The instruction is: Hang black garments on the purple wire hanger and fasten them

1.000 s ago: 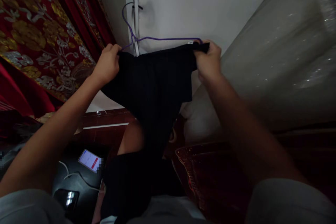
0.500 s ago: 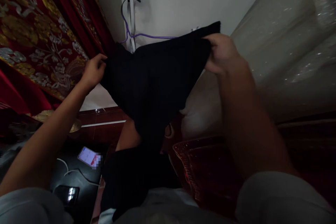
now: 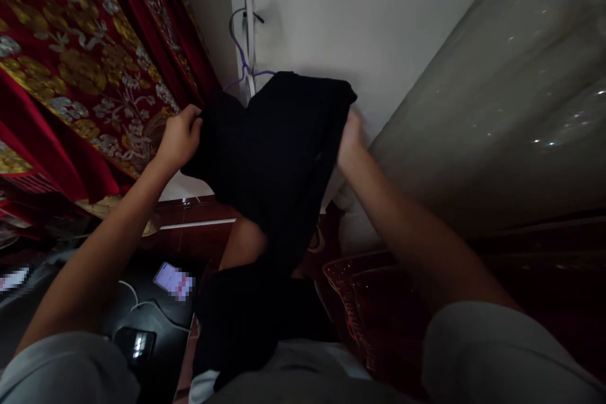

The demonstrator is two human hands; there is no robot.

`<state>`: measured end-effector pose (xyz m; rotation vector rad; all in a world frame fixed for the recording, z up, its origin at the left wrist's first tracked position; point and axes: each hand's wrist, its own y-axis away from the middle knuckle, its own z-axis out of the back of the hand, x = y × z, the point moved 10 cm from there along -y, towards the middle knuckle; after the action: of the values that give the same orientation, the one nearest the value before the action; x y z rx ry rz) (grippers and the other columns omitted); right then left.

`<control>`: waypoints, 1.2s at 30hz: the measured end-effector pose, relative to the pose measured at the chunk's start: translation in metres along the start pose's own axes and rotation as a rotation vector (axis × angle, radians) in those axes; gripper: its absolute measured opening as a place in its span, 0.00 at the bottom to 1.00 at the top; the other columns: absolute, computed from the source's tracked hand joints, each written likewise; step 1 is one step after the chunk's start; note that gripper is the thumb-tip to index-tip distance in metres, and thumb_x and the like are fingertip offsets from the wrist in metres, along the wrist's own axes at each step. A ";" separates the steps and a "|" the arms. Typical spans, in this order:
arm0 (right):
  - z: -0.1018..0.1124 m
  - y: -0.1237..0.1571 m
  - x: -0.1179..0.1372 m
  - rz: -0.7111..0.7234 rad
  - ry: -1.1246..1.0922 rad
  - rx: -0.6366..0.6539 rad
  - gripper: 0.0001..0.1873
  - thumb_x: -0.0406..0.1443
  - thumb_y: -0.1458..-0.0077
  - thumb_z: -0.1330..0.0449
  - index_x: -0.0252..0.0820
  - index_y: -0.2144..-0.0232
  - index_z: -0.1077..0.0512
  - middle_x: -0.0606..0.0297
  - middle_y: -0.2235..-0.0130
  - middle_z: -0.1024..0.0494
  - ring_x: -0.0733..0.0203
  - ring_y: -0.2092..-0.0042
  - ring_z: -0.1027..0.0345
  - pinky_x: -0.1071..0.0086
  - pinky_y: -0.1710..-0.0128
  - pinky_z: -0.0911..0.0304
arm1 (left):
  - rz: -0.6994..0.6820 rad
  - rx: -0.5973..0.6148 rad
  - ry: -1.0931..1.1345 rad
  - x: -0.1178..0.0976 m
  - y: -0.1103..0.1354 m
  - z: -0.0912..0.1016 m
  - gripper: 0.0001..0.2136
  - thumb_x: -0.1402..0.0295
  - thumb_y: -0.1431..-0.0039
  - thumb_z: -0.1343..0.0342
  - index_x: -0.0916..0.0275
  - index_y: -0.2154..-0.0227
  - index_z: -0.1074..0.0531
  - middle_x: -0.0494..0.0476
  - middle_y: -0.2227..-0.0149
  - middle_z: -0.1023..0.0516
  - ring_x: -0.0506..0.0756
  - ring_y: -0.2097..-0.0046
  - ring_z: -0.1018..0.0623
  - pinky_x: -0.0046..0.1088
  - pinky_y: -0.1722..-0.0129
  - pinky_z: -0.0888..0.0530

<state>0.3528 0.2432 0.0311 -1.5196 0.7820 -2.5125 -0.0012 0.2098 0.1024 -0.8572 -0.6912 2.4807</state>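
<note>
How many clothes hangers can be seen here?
1: the purple hanger, partly covered by the dark garment, with its hook showing above. Any others behind the cloth would be hidden.

Over there, the person wears a grey shirt [image 3: 303, 379] with loose short sleeves [image 3: 61, 363]; beyond the shirt's hem, black shorts [image 3: 260, 322].

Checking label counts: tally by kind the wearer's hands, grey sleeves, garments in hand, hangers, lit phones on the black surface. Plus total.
Hands: 2 (left hand, right hand)
Grey sleeves: 2 (left sleeve, right sleeve)
Dark garment: 1
Purple hanger: 1
Lit phone on black surface: 1
Total: 7
</note>
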 end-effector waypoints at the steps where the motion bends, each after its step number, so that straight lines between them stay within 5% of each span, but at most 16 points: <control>1: 0.005 -0.009 -0.005 -0.012 -0.062 -0.011 0.39 0.57 0.29 0.64 0.36 0.53 0.23 0.51 0.53 0.20 0.53 0.50 0.26 0.57 0.52 0.31 | -0.010 0.012 -0.030 -0.009 0.006 0.003 0.06 0.67 0.32 0.47 0.60 0.59 0.26 0.58 0.61 0.21 0.60 0.56 0.21 0.39 0.48 0.28; 3: 0.019 -0.030 -0.004 -0.012 -0.219 -0.049 0.49 0.63 0.39 0.71 0.37 0.57 0.21 0.48 0.54 0.19 0.52 0.48 0.27 0.55 0.55 0.35 | -0.035 0.006 -0.074 -0.026 0.010 0.008 0.10 0.64 0.30 0.48 0.61 0.53 0.27 0.59 0.61 0.21 0.60 0.56 0.21 0.39 0.49 0.28; 8: 0.022 -0.040 0.061 0.027 -0.482 0.001 0.43 0.68 0.48 0.57 0.47 0.52 0.22 0.58 0.51 0.19 0.54 0.48 0.26 0.55 0.55 0.35 | -0.022 -0.068 -0.020 -0.027 -0.016 0.004 0.21 0.48 0.28 0.49 0.64 0.59 0.28 0.56 0.65 0.23 0.56 0.58 0.22 0.37 0.54 0.29; 10: 0.010 -0.018 0.093 -0.012 -0.521 0.149 0.39 0.68 0.44 0.53 0.46 0.57 0.22 0.59 0.57 0.18 0.52 0.49 0.25 0.55 0.52 0.32 | 0.003 -0.073 0.062 -0.014 -0.026 -0.002 0.21 0.48 0.29 0.46 0.63 0.64 0.29 0.55 0.65 0.23 0.56 0.56 0.22 0.36 0.54 0.29; 14: -0.028 0.048 0.125 -0.013 -0.560 0.658 0.48 0.72 0.42 0.61 0.40 0.64 0.22 0.57 0.63 0.19 0.49 0.51 0.23 0.51 0.51 0.29 | 0.057 -0.078 0.311 0.000 -0.022 -0.008 0.16 0.53 0.30 0.47 0.60 0.65 0.28 0.56 0.62 0.20 0.57 0.55 0.21 0.34 0.58 0.25; 16: -0.042 0.065 0.121 0.098 -0.502 0.757 0.42 0.70 0.46 0.48 0.39 0.58 0.21 0.53 0.57 0.18 0.47 0.50 0.23 0.48 0.47 0.29 | 0.070 -0.020 0.416 -0.010 -0.012 -0.014 0.13 0.55 0.31 0.47 0.60 0.64 0.26 0.57 0.60 0.18 0.59 0.53 0.20 0.35 0.57 0.23; 19: -0.066 0.065 0.094 0.307 -0.185 0.574 0.47 0.56 0.56 0.28 0.41 0.38 0.30 0.47 0.37 0.29 0.38 0.36 0.34 0.43 0.34 0.40 | -0.016 0.113 0.512 -0.051 0.003 -0.021 0.10 0.59 0.35 0.42 0.60 0.65 0.23 0.59 0.53 0.18 0.61 0.44 0.21 0.40 0.47 0.24; 21: -0.092 0.069 0.076 0.370 0.052 0.469 0.60 0.50 0.57 0.27 0.41 0.27 0.46 0.45 0.27 0.46 0.33 0.27 0.52 0.38 0.29 0.53 | -0.063 0.191 0.531 -0.076 0.010 -0.026 0.09 0.61 0.37 0.40 0.61 0.69 0.23 0.60 0.48 0.19 0.64 0.40 0.23 0.44 0.42 0.25; 23: -0.110 0.080 0.071 0.439 0.185 0.380 0.60 0.48 0.50 0.31 0.44 0.24 0.56 0.50 0.24 0.55 0.34 0.24 0.63 0.36 0.26 0.66 | -0.039 0.275 0.517 -0.089 0.016 -0.035 0.12 0.61 0.37 0.39 0.61 0.74 0.25 0.62 0.48 0.20 0.67 0.39 0.24 0.49 0.45 0.23; 26: -0.114 0.100 0.086 0.617 0.228 0.329 0.52 0.48 0.47 0.35 0.46 0.26 0.52 0.52 0.28 0.45 0.38 0.25 0.57 0.42 0.24 0.66 | 0.005 0.388 0.510 -0.094 0.023 -0.044 0.12 0.63 0.39 0.36 0.62 0.76 0.25 0.64 0.49 0.19 0.70 0.40 0.23 0.53 0.48 0.22; 30: -0.077 0.088 0.073 0.488 0.368 0.250 0.49 0.43 0.54 0.31 0.38 0.33 0.43 0.42 0.38 0.35 0.31 0.35 0.44 0.40 0.32 0.48 | 0.047 0.343 0.559 -0.073 0.021 -0.018 0.09 0.61 0.38 0.37 0.60 0.59 0.21 0.63 0.48 0.19 0.68 0.39 0.23 0.51 0.44 0.22; 34: -0.012 0.053 0.050 0.227 0.549 -0.012 0.47 0.37 0.54 0.31 0.35 0.35 0.44 0.41 0.39 0.38 0.31 0.36 0.45 0.38 0.36 0.47 | 0.125 0.213 0.517 -0.028 0.017 0.030 0.22 0.49 0.32 0.45 0.64 0.50 0.23 0.62 0.49 0.18 0.64 0.43 0.21 0.47 0.42 0.25; 36: 0.012 0.039 0.050 0.136 0.603 -0.113 0.45 0.34 0.54 0.32 0.34 0.35 0.44 0.41 0.39 0.38 0.33 0.36 0.45 0.40 0.36 0.47 | 0.016 0.060 0.301 -0.024 0.018 0.057 0.27 0.44 0.32 0.47 0.64 0.48 0.24 0.58 0.50 0.19 0.63 0.44 0.22 0.47 0.41 0.27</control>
<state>0.3315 0.1883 0.0570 -0.6783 1.0656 -2.8760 -0.0253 0.1654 0.1417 -1.1836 -0.5046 2.3028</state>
